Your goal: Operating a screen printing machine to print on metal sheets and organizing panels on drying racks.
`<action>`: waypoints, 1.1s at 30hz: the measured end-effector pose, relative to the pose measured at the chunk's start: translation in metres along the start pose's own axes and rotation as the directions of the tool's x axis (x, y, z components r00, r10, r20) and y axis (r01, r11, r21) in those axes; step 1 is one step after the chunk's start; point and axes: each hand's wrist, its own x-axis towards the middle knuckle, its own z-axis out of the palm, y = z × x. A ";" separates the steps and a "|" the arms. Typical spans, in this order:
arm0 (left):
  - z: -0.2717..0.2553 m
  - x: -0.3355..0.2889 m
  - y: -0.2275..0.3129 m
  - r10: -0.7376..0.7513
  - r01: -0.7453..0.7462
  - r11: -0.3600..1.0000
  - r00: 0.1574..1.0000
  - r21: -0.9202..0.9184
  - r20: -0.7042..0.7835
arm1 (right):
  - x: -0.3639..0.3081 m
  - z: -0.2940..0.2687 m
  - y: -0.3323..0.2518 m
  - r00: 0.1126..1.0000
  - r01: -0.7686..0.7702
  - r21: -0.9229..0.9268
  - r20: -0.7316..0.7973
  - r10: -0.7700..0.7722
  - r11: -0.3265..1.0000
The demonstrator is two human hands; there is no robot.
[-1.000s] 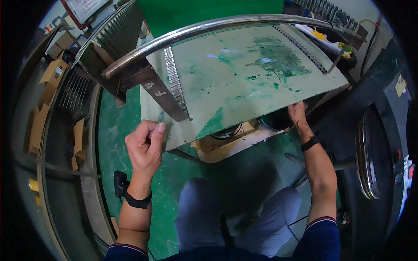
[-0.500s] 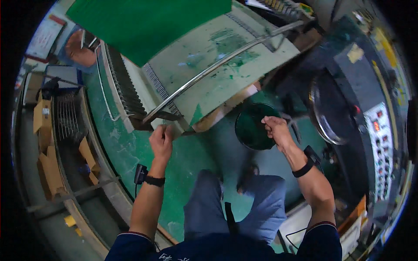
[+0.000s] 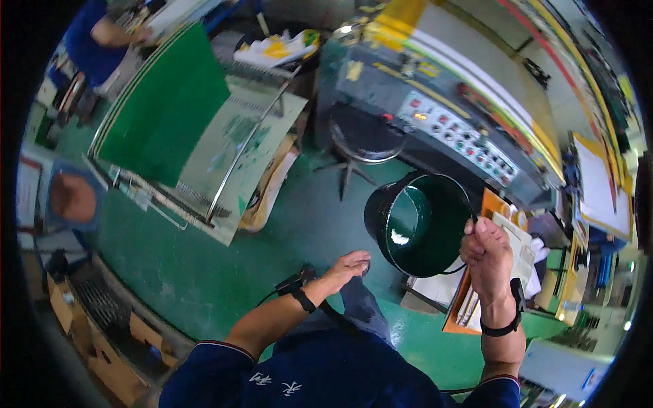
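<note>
My right hand [image 3: 486, 251] is closed round the thin handle of a black bucket [image 3: 376, 221]. The bucket hangs tilted off the floor, its mouth facing me. Dark green liquid, perhaps ink or paint, coats the inside, and a bright glint shows in it. My left hand [image 3: 348, 267] is held in front of my body, left of the bucket and apart from it. Its fingers are stretched out with nothing in them. Each wrist wears a black strap with a small device.
A round black stool [image 3: 367, 139] stands before a machine with a control panel [image 3: 459, 132]. At the left is a wheeled rack [image 3: 262, 146] with a green sheet. Papers and an orange board [image 3: 456, 309] lie beside the bucket. Another person [image 3: 92, 41] works at the far left.
My body and view have turned right, toward the control panel. The bucket has come up closer, tilted, in my right hand. My left hand has moved inward, its fingers now stretched out.
</note>
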 end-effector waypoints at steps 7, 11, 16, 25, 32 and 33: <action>0.037 0.028 0.019 -0.123 0.103 0.929 0.992 0.356 0.034 | -0.096 -0.085 -0.040 0.978 0.139 0.184 -0.183 -0.105 0.973; 0.044 0.053 0.034 -0.155 0.191 0.776 0.982 0.602 -0.112 | -0.132 -0.127 -0.051 0.975 0.155 0.247 -0.197 -0.107 0.956; 0.065 0.088 0.054 0.063 0.051 0.529 0.993 0.847 -0.100 | -0.169 -0.175 -0.074 0.948 0.159 0.189 -0.303 -0.097 0.969; 0.124 0.217 0.046 -0.001 -0.180 0.159 0.983 0.971 0.183 | -0.219 -0.253 -0.095 0.754 0.261 0.033 -0.631 -0.182 0.965; 0.213 0.398 0.119 0.203 -0.291 0.044 0.939 0.956 0.277 | -0.223 -0.291 -0.102 0.544 0.241 -0.038 -0.822 -0.168 0.970; 0.223 0.421 0.135 0.356 -0.307 -0.021 0.887 0.952 0.294 | -0.225 -0.294 -0.104 0.542 0.235 -0.014 -0.828 -0.143 0.972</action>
